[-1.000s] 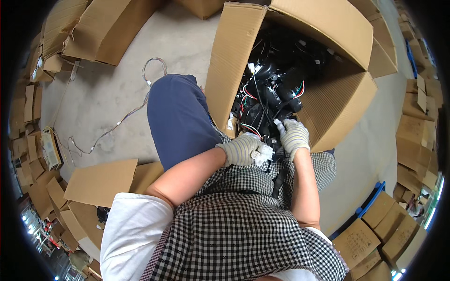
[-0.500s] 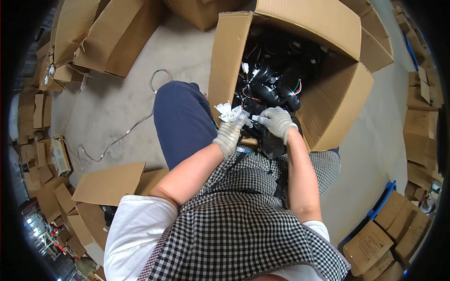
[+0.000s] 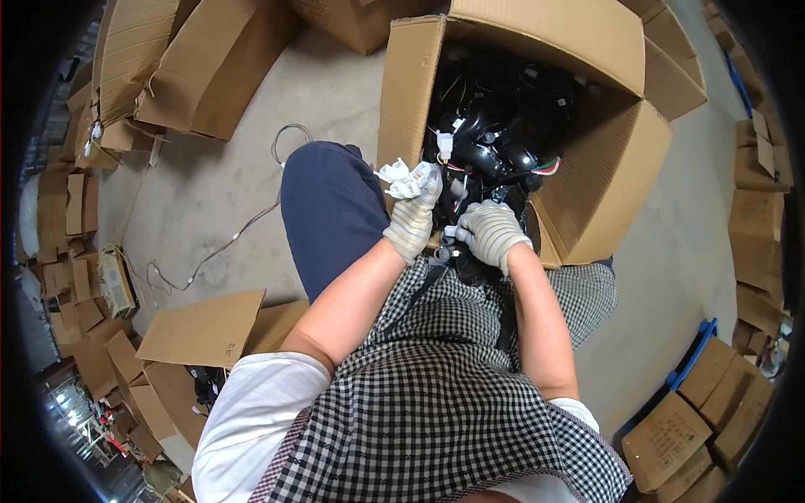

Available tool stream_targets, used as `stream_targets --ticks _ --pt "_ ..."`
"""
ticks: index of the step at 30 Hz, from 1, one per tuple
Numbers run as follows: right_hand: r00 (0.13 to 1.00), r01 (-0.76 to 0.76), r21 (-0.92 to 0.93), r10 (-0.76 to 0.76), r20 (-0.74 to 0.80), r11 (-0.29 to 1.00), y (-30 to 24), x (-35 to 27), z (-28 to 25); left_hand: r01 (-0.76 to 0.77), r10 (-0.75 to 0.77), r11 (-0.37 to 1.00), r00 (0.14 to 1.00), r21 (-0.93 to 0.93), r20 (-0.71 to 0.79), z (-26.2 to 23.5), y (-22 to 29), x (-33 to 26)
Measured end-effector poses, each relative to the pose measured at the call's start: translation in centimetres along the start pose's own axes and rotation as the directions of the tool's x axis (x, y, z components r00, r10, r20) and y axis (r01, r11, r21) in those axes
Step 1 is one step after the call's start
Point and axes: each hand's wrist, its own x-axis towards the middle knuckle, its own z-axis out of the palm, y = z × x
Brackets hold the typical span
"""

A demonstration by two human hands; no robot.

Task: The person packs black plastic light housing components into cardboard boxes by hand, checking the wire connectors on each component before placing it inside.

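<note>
My left hand (image 3: 411, 222), in a striped work glove, is closed around a bunch of white plastic connectors (image 3: 404, 178) at the near left edge of an open cardboard box (image 3: 408, 92). Beside it, my gloved right hand (image 3: 493, 233) has its fingers curled down over a dark part (image 3: 476, 270) in front of my lap; what they grip is hidden. Glossy black rounded parts with wires (image 3: 482, 159) fill the box's dark inside. One white connector (image 3: 444, 146) sticks up just beyond my left fingertips. Red, white and green wires (image 3: 547, 167) lie among the parts.
Another open carton (image 3: 201, 329) stands by my left elbow, with black parts inside. Loose cable (image 3: 226, 238) runs across the floor on the left. Large cartons (image 3: 214, 71) stand at the far left, and flattened cardboard (image 3: 667, 440) lies near a blue bar (image 3: 694, 356) at the right.
My left hand has moved slightly up with the connectors, away from my right hand. The right hand has come slightly nearer to me, its fingers now curled downward.
</note>
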Motion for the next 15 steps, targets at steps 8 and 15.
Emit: stream_targets --ticks 8,15 --pt "0.905 0.109 0.989 0.401 -0.14 0.098 3.5 -5.5 -4.1 -0.436 0.393 0.523 0.886 0.733 0.247 -0.1 -0.2 0.1" --pt "0.953 -0.012 0.956 0.292 -0.077 0.293 5.2 -4.6 -5.9 -0.553 0.233 0.144 0.825 0.821 0.515 -1.1 -1.0 0.6"
